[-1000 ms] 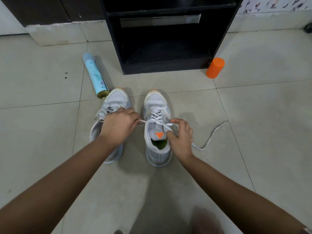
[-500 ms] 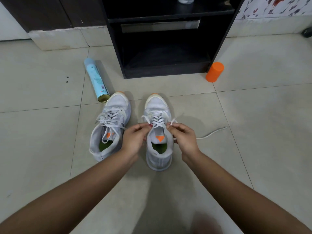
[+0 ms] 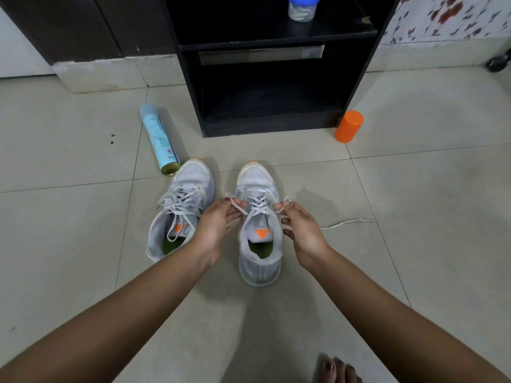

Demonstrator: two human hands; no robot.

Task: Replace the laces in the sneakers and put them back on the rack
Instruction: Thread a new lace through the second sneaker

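1. The right grey mesh sneaker (image 3: 260, 244) with an orange tongue mark stands on the beige tiled floor (image 3: 414, 258), toe towards the black wooden rack (image 3: 271, 128). It sits straight ahead of the person, probably so that both hands reach its eyelets evenly.
2. The left grey mesh sneaker (image 3: 177, 217) stands just beside it, apart from it and angled slightly. It is threaded but untied, with its lace ends lying loose over the tongue. Neither shoe is on the rack yet.
3. The flat white lace (image 3: 258, 203) crosses up the right sneaker's eyelets. One strand runs out to each side, held away from the shoe. That looks like evening up or drawing the top crossing snug before tying.
4. The left hand (image 3: 221, 219) pinches the left strand between thumb and fingertips, palm turned inward, with the forearm reaching in from the lower left.
5. The right hand (image 3: 301, 225) pinches the right strand near the top eyelet with its other fingers curled. The spare tail trails out across the tile to the right.
6. A light blue spray can (image 3: 159, 139) lies on the floor near the left sneaker's toe. An orange plastic cylinder (image 3: 349, 126) stands by the rack's right corner. A clear jar with a blue lid (image 3: 302, 8) sits on the rack's shelf.
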